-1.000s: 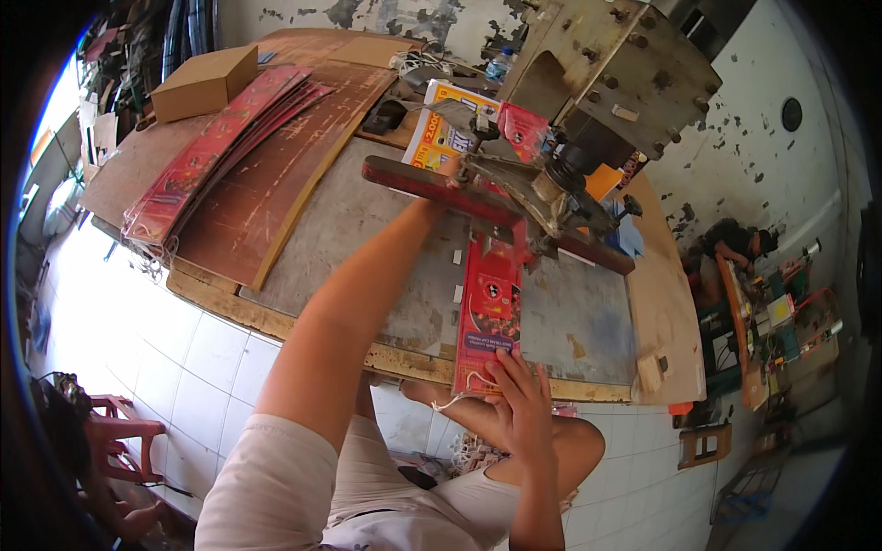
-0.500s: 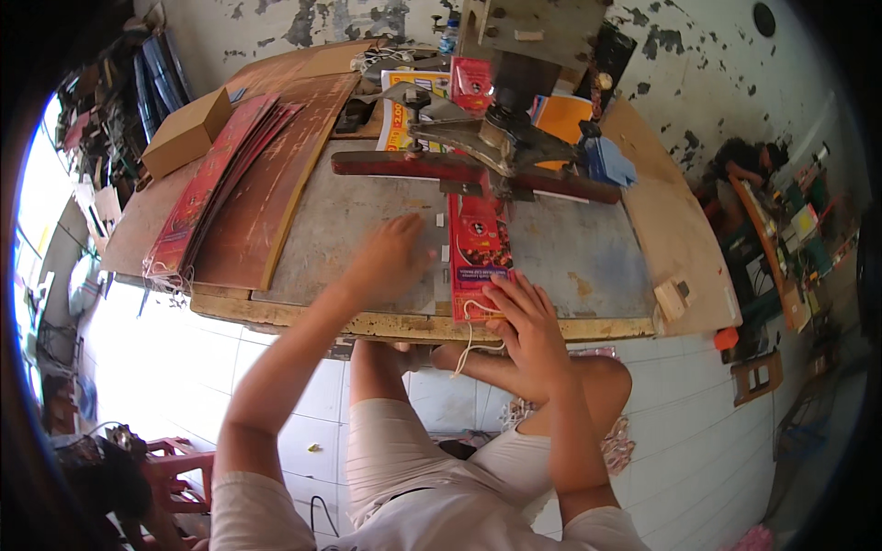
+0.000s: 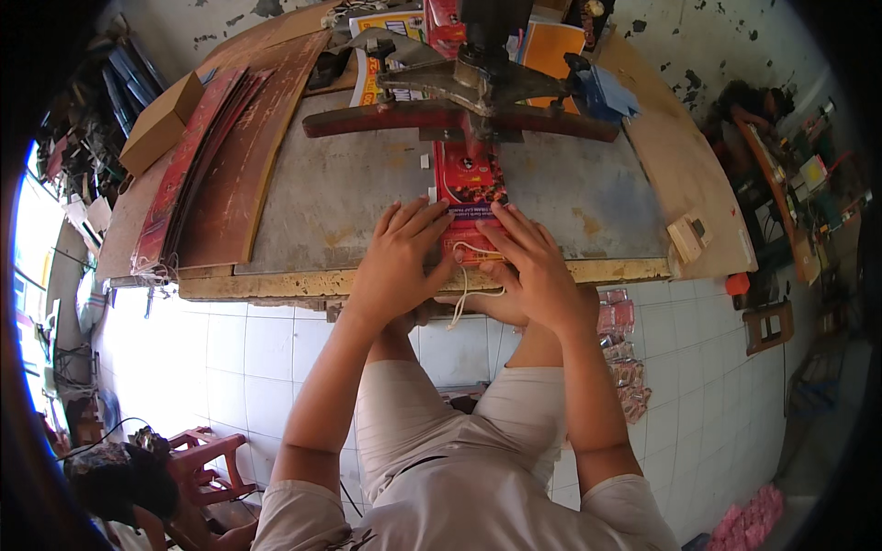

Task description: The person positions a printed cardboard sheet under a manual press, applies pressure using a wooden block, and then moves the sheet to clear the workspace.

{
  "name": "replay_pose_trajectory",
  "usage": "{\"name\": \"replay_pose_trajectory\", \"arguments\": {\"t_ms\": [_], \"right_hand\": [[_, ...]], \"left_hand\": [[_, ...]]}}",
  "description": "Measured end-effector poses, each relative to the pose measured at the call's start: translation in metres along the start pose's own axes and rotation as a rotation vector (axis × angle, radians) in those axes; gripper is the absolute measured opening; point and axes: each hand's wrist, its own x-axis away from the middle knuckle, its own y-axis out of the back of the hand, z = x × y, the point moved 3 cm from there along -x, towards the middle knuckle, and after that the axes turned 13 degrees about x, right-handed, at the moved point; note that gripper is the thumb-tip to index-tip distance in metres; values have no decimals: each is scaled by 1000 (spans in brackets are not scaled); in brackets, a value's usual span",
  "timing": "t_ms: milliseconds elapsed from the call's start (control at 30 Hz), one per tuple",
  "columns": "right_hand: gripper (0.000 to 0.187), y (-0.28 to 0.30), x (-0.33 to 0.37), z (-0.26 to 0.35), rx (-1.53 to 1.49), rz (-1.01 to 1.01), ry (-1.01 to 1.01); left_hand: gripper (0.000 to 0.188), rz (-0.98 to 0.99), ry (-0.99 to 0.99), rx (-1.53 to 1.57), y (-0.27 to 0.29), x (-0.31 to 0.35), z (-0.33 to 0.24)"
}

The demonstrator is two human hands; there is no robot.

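Both hands, the left hand [image 3: 397, 262] and right hand [image 3: 537, 266], lie flat with fingers spread on the red printed stack [image 3: 470, 188] under the cutter [image 3: 469, 92] at the bench's near edge, seemingly squaring it, which next needs careful alignment.

1. You have two hands on the bench: left hand [image 3: 397, 262], right hand [image 3: 536, 266].
2. One red printed stack [image 3: 469, 184] lies under them.
3. One cutting machine [image 3: 478, 83] stands behind it.
4. One cardboard box [image 3: 161, 124] sits at far left.
5. One white string [image 3: 462, 294] hangs off the edge.
6. One red stool [image 3: 197, 464] stands on the floor.
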Motion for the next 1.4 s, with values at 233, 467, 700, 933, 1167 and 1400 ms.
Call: {"name": "replay_pose_trajectory", "arguments": {"t_ms": [233,467,700,933,1167,1400], "right_hand": [[56,0,-1,3,3,-14,-22],[57,0,0,4,16,6,-41],[59,-2,0,4,22,12,-49],[60,-4,1,4,37,21,-55],[59,-3,0,6,18,22,-71],[59,-2,1,6,32,10,-67]], "left_hand": [[56,11,10,-36,-1,-1,1],[58,5,1,-40,-2,1,3],[57,17,6,-39,-1,0,1],[57,26,17,-40,-2,-1,1],[56,25,7,-40,0,0,1],[53,13,-22,-31,0,-2,0]]}}
